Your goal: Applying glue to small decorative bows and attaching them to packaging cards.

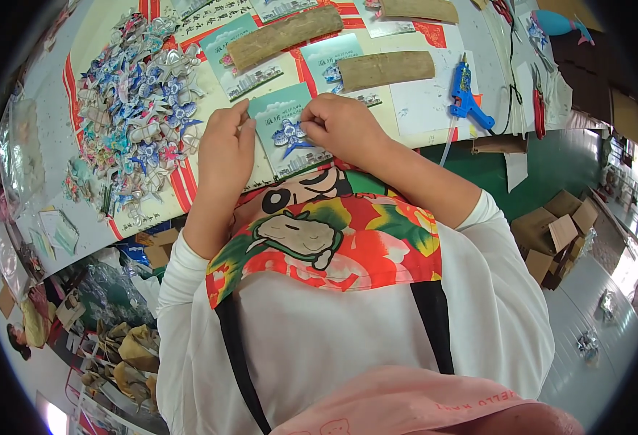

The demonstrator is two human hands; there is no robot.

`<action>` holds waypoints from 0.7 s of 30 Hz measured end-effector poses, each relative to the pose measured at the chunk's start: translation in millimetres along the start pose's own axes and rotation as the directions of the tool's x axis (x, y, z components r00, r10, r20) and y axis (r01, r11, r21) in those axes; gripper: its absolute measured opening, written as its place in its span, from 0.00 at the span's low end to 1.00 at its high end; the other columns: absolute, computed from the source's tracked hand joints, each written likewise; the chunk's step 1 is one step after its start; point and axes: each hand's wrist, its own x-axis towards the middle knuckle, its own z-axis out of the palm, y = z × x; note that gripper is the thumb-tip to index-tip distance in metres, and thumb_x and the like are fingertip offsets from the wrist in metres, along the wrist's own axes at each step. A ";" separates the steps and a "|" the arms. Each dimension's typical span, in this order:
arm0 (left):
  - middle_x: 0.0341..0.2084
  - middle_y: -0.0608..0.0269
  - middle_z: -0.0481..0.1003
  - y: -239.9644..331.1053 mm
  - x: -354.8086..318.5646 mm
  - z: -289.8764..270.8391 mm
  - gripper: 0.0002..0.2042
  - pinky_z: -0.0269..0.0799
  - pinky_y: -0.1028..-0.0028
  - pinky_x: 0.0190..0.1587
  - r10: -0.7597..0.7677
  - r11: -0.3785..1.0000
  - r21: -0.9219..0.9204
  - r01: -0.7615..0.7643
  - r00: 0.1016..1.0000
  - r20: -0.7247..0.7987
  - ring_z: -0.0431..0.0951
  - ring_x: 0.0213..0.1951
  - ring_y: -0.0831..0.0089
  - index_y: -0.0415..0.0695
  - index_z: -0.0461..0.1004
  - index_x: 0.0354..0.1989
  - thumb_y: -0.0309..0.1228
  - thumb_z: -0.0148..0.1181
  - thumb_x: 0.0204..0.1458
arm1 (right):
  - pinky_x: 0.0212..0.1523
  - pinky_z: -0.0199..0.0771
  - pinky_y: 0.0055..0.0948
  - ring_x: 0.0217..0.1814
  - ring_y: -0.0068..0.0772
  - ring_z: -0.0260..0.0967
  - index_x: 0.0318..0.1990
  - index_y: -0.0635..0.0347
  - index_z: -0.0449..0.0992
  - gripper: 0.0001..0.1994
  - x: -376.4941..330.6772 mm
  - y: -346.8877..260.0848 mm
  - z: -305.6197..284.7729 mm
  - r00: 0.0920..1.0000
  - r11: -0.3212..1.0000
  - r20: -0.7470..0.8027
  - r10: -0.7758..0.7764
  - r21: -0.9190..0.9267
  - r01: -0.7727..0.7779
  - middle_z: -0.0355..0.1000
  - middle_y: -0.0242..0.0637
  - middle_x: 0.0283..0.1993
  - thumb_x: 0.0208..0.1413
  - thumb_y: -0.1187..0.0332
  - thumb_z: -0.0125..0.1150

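A green printed card (pixel 269 109) lies at the table's near edge with a small blue-and-white swallow-shaped kite ornament (pixel 290 138) on its face. At the card's left edge is my left hand (pixel 226 141), its fingers curled and thumb along the edge. My right hand (pixel 344 125) pinches the ornament's right wing, fingertips pressed together. Beyond my hands, two curved brown wooden strips (pixel 286 38) (pixel 385 71) rest across other cards. A blue glue gun (pixel 467 98) lies right of my right hand on white paper.
A large pile of similar ornaments (pixel 141 109) covers the table's left part. Red-handled pliers (pixel 539 109), a black cable (pixel 511 69) and a blue squeeze bulb (pixel 556 23) lie on the right. Cardboard boxes (pixel 551 232) stand on the floor at right.
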 end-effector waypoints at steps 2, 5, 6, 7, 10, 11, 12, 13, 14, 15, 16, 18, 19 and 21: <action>0.33 0.58 0.74 2.9 2.5 -1.1 0.15 0.70 0.73 0.36 -0.077 0.994 -0.080 0.077 0.997 0.011 0.74 0.33 0.69 0.38 0.73 0.51 0.27 0.57 0.55 | 0.31 0.69 0.30 0.26 0.34 0.68 0.30 0.59 0.76 0.04 -1.4 0.3 0.4 1.000 1.000 -0.004 0.001 -0.003 -0.001 0.73 0.33 0.28 0.49 0.69 0.63; 0.32 0.61 0.74 8.4 8.2 -2.5 0.14 0.69 0.78 0.33 -0.300 0.901 -0.305 0.308 0.951 0.074 0.72 0.30 0.75 0.36 0.74 0.49 0.26 0.60 0.54 | 0.31 0.69 0.30 0.27 0.34 0.68 0.30 0.59 0.76 0.04 -2.1 0.4 0.9 1.000 1.000 -0.012 -0.007 -0.013 0.007 0.73 0.33 0.28 0.49 0.69 0.63; 0.32 0.61 0.74 7.4 8.9 -1.4 0.14 0.69 0.78 0.33 -0.298 0.900 -0.308 0.308 0.951 0.078 0.72 0.30 0.75 0.36 0.74 0.49 0.26 0.60 0.54 | 0.31 0.69 0.30 0.27 0.34 0.68 0.30 0.59 0.76 0.04 -2.3 0.2 1.4 1.000 1.000 -0.012 -0.002 -0.016 0.002 0.73 0.33 0.28 0.49 0.69 0.63; 0.31 0.61 0.75 4.9 10.4 -0.4 0.14 0.69 0.79 0.33 -0.315 0.873 -0.363 0.325 0.945 0.087 0.72 0.29 0.77 0.36 0.74 0.49 0.26 0.60 0.54 | 0.31 0.69 0.30 0.27 0.35 0.68 0.30 0.59 0.76 0.04 -2.1 -0.3 2.1 1.000 1.000 -0.014 -0.010 -0.015 0.010 0.73 0.33 0.28 0.50 0.69 0.62; 0.30 0.63 0.75 -3.3 14.4 1.3 0.14 0.67 0.83 0.31 -0.366 0.772 -0.515 0.373 0.923 0.118 0.70 0.26 0.81 0.35 0.74 0.47 0.26 0.62 0.53 | 0.31 0.69 0.30 0.27 0.35 0.69 0.30 0.59 0.76 0.04 -3.1 -1.3 2.5 0.999 0.999 -0.019 -0.035 -0.011 0.035 0.73 0.33 0.28 0.50 0.69 0.62; 0.30 0.63 0.75 -5.5 15.0 1.3 0.14 0.67 0.83 0.31 -0.369 0.771 -0.514 0.376 0.922 0.121 0.70 0.26 0.81 0.35 0.74 0.47 0.26 0.62 0.53 | 0.31 0.69 0.30 0.27 0.35 0.69 0.30 0.59 0.76 0.04 -3.2 -0.7 2.5 0.999 0.999 -0.017 -0.033 -0.009 0.033 0.73 0.33 0.28 0.50 0.69 0.62; 0.30 0.63 0.76 -7.3 15.4 0.5 0.14 0.67 0.83 0.31 -0.385 0.756 -0.518 0.400 0.912 0.143 0.70 0.26 0.81 0.35 0.74 0.46 0.26 0.62 0.53 | 0.31 0.69 0.30 0.27 0.35 0.68 0.31 0.59 0.76 0.04 -3.4 -0.5 2.5 0.999 1.000 -0.013 -0.030 -0.002 0.030 0.72 0.33 0.28 0.50 0.69 0.62; 0.29 0.63 0.76 -8.8 15.8 -0.7 0.13 0.67 0.83 0.30 -0.401 0.740 -0.521 0.425 0.901 0.164 0.71 0.26 0.81 0.35 0.75 0.46 0.26 0.62 0.53 | 0.31 0.69 0.30 0.27 0.34 0.68 0.32 0.59 0.77 0.05 -3.5 -0.5 2.5 1.000 1.000 -0.008 -0.026 0.006 0.026 0.72 0.33 0.28 0.50 0.69 0.62; 0.29 0.63 0.76 -9.8 16.3 -1.7 0.13 0.67 0.83 0.30 -0.418 0.724 -0.524 0.450 0.889 0.187 0.71 0.26 0.81 0.35 0.75 0.45 0.27 0.63 0.53 | 0.30 0.69 0.30 0.26 0.34 0.68 0.33 0.59 0.77 0.05 -3.4 -0.6 2.5 1.000 1.000 -0.003 -0.022 0.014 0.022 0.72 0.33 0.27 0.50 0.69 0.63; 0.28 0.63 0.76 -10.2 17.3 -2.2 0.12 0.67 0.84 0.30 -0.434 0.706 -0.525 0.475 0.876 0.209 0.71 0.26 0.81 0.35 0.76 0.44 0.27 0.63 0.53 | 0.30 0.68 0.30 0.26 0.33 0.67 0.33 0.59 0.78 0.05 -3.0 -0.6 2.5 1.000 1.000 0.002 -0.018 0.023 0.018 0.72 0.33 0.27 0.51 0.69 0.63; 0.28 0.63 0.76 -9.1 18.3 -2.5 0.12 0.67 0.84 0.30 -0.446 0.701 -0.522 0.485 0.870 0.210 0.71 0.26 0.81 0.35 0.76 0.44 0.27 0.63 0.53 | 0.30 0.68 0.30 0.26 0.33 0.67 0.33 0.59 0.78 0.05 -2.6 -0.1 1.4 1.000 0.999 0.013 -0.018 0.030 0.018 0.72 0.33 0.27 0.51 0.69 0.63; 0.27 0.64 0.76 -4.4 23.3 -4.5 0.11 0.68 0.83 0.30 -0.445 0.736 -0.475 0.482 0.873 0.198 0.72 0.26 0.80 0.35 0.77 0.42 0.27 0.63 0.53 | 0.29 0.67 0.28 0.25 0.30 0.66 0.36 0.59 0.78 0.07 -2.3 2.2 -3.9 1.000 0.994 0.019 0.014 0.106 -0.016 0.72 0.31 0.27 0.51 0.68 0.63; 0.26 0.64 0.77 -2.1 23.7 -6.8 0.11 0.68 0.83 0.30 -0.447 0.752 -0.448 0.484 0.873 0.192 0.72 0.26 0.80 0.36 0.77 0.42 0.28 0.63 0.53 | 0.29 0.66 0.27 0.25 0.29 0.65 0.37 0.59 0.78 0.07 -3.2 2.3 -7.5 0.999 0.988 0.025 0.031 0.148 -0.034 0.72 0.31 0.27 0.52 0.68 0.63; 0.26 0.64 0.77 0.7 20.5 -11.8 0.10 0.68 0.82 0.30 -0.463 0.764 -0.413 0.496 0.867 0.185 0.73 0.26 0.80 0.36 0.78 0.41 0.28 0.63 0.53 | 0.27 0.64 0.25 0.24 0.25 0.63 0.41 0.59 0.79 0.09 -5.2 1.0 -22.5 0.999 0.974 0.036 0.033 0.225 -0.040 0.72 0.29 0.26 0.53 0.68 0.64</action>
